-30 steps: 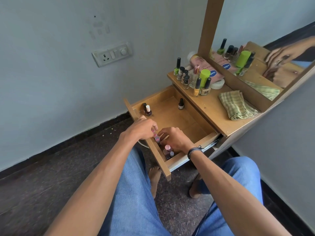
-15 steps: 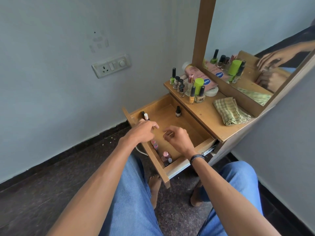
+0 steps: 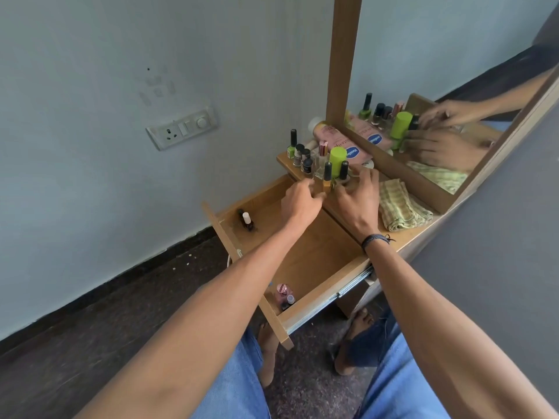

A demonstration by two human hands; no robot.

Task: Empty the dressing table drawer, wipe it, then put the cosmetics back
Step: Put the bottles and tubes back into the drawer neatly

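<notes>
The drawer stands pulled out below the table, with most of its wooden floor bare. In its far left corner stand two small bottles, one with a white cap and one with a dark cap. In its near corner sits a pink-capped cluster.

Both hands reach over the drawer to the crowd of cosmetics at the table's left end. The left hand has its fingertips at a yellow-brown bottle on the table edge. The right hand has its fingers spread beside a black-capped bottle. Both hands are blurred, so I cannot tell whether either one grips anything. A dark wristband circles the right wrist.

Behind these bottles rise a green-capped tube and a green polish bottle, and a pink lotion bottle lies on its side against the mirror. A folded checked cloth lies to the right of the hands. A switch plate sits on the wall to the left.
</notes>
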